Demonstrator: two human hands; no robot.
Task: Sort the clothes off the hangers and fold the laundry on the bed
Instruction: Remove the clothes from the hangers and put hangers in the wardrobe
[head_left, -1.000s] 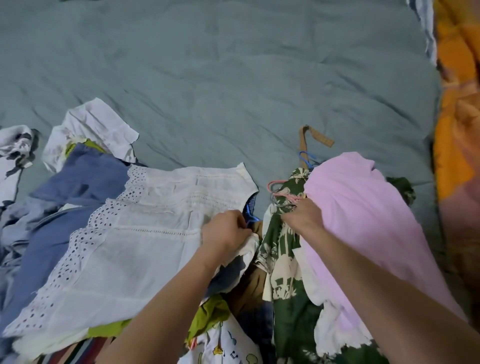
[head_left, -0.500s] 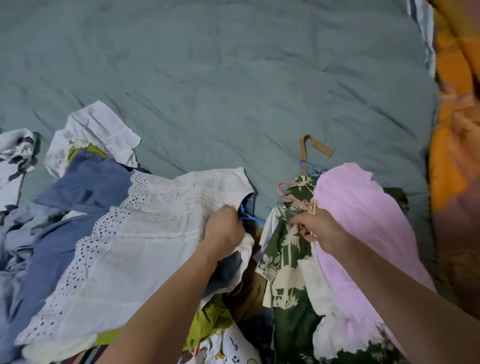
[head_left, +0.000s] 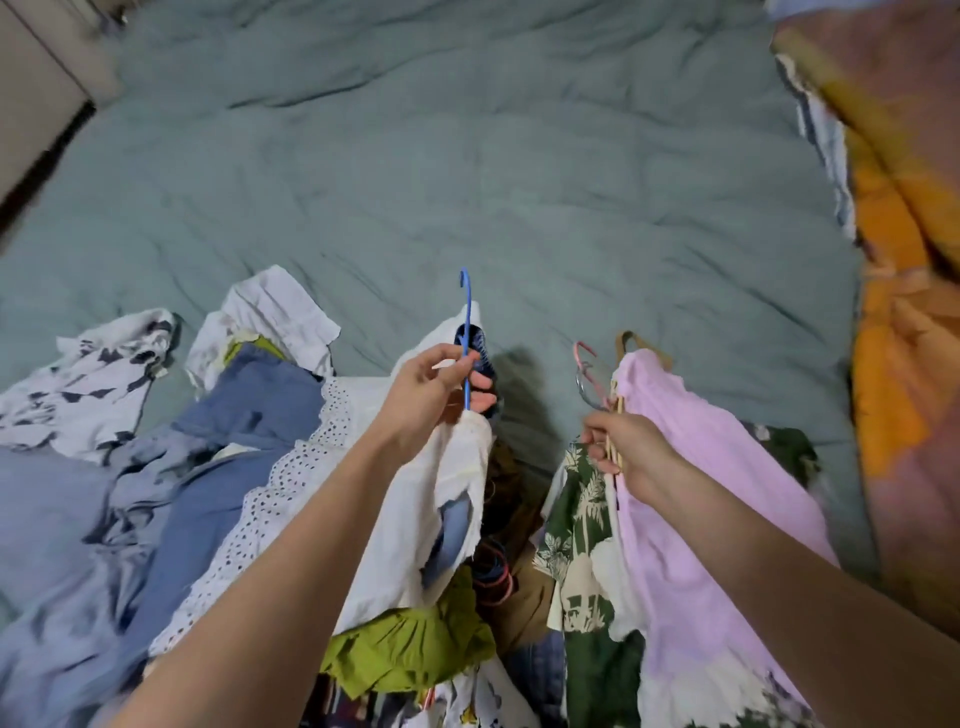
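Head view looks down on a bed covered with a wrinkled grey-green sheet, with a heap of laundry along the near edge. The left hand is raised above the heap, its thumb and fingers curled round the stem of a thin blue plastic hanger whose hook points to the far side. A white sleeveless top with eyelet lace trim hangs from that hanger and drapes down toward the near left, over a blue denim garment. The right hand is closed round a bundle of hanger necks, among them a pink hanger hook and a tan hanger hook that stick up on the far side of the fingers. From this bundle hang a pale pink knit garment, on the right, and a green shirt printed with cream palm trees, just left of it. Between the two forearms, low in the heap, lies an olive-green ruffled piece. At the far left of the heap sit a white cloth with dark leaf print and a crumpled plain white cloth. An orange and pink patterned blanket runs along the right side of the bed.
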